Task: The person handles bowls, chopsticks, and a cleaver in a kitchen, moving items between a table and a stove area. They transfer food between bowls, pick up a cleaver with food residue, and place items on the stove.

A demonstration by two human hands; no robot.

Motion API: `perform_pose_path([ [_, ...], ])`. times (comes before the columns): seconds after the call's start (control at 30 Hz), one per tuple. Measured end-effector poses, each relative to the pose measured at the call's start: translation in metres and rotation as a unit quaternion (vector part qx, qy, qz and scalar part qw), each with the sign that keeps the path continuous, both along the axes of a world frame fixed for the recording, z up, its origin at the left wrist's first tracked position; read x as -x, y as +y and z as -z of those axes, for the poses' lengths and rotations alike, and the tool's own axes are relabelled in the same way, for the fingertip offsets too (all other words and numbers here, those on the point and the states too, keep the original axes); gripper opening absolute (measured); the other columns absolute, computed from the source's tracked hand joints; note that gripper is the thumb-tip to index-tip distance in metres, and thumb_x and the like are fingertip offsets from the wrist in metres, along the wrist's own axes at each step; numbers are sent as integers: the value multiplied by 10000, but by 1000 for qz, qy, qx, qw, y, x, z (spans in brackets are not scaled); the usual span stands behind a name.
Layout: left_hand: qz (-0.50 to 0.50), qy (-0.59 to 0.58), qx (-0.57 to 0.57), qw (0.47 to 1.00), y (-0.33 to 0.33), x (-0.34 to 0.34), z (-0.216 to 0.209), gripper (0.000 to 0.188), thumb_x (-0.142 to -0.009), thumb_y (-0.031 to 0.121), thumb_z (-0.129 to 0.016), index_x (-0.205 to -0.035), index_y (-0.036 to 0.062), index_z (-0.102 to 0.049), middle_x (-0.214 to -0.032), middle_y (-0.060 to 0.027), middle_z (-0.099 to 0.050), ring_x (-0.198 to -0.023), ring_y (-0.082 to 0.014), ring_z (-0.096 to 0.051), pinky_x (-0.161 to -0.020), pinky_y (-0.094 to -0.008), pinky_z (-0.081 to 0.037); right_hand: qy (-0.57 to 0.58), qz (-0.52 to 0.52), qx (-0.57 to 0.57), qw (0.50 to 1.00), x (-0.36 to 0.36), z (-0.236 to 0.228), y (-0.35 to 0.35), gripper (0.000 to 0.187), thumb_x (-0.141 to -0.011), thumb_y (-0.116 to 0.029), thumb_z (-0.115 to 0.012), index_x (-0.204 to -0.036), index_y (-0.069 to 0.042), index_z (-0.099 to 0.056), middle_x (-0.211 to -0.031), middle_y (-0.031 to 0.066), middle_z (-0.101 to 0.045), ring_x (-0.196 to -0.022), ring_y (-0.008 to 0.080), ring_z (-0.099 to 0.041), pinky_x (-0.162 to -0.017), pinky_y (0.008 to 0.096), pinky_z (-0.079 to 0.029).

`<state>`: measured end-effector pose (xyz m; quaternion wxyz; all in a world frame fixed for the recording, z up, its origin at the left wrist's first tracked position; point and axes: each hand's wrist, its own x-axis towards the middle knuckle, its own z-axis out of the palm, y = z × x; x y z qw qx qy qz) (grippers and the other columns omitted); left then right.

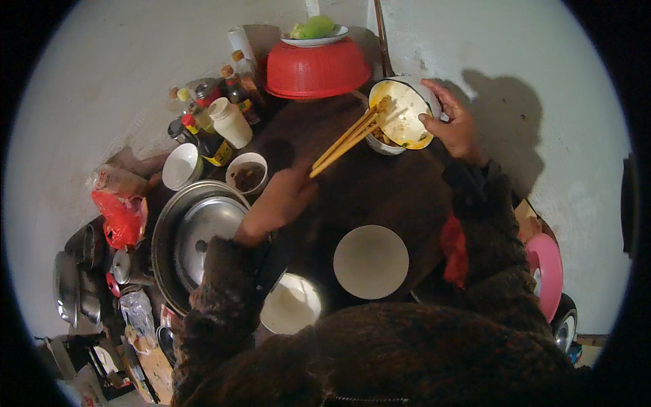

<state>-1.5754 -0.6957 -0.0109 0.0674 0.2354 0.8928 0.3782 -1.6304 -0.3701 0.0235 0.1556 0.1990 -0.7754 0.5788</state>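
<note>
My right hand [458, 127] grips the rim of a yellow-stained white bowl [415, 112], tipped on its side so that its inside faces left. Beneath it stands a second white bowl [388, 150] with brown food in it, partly hidden. A pair of wooden chopsticks [344, 145] is held in my left hand [290, 193], which is slightly blurred. The chopstick tips reach the tilted bowl's inner wall, next to a clump of brown food [384, 104].
On the dark round table are a pale bowl [371, 262], another white bowl [291, 304], a bowl with dark food [247, 172] and a large metal basin [166, 251]. Bottles [230, 123] crowd the left. A red basket [315, 68] bears a plate with a green vegetable [314, 27].
</note>
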Motion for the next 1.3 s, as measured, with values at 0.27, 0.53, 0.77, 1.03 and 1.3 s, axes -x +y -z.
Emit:
perform_pose_path([
  [0.27,0,81,-26,996,58,87,45,235,-827,121,-527,-1030,3,-515,-813,-221,-605,-763,-379,-591,-658,-426,-463,27,41,-111,993,7,-5,7,597,-673,-156,-675,-1230,-26,-504,-1091,132,-554,-1005,195,-529,-886,299,-418],
  [0.53,66,37,116,990,76,122,97,291,-832,135,-520,-1092,4,-507,-853,-241,-606,-769,-401,-596,-662,-454,-484,116,117,-273,948,48,17,13,597,-651,-172,-695,-1220,-98,-530,-1075,149,-482,-991,249,-493,-863,346,-423],
  [0.77,46,4,76,996,62,122,109,260,-784,163,-551,-996,14,-544,-841,-231,-605,-787,-398,-595,-679,-483,-475,129,170,-288,934,62,39,13,559,-671,-124,-672,-1211,-92,-533,-1173,155,-480,-1092,250,-480,-918,355,-415],
  [1.03,18,135,21,990,0,88,36,227,-781,187,-565,-929,16,-592,-827,-220,-612,-754,-387,-599,-648,-449,-485,-10,82,74,994,52,41,2,425,-788,-166,-563,-1184,-17,-526,-1116,139,-562,-1029,186,-548,-841,302,-462],
  [1.3,-236,14,-252,938,-107,-118,-69,251,-844,104,-551,-1090,57,-569,-739,-5,-619,-535,-20,-432,-459,-176,-342,-230,2,261,937,-69,35,-68,436,-857,-188,-522,-1234,12,-436,-1211,145,-510,-1125,238,-503,-973,358,-382],
])
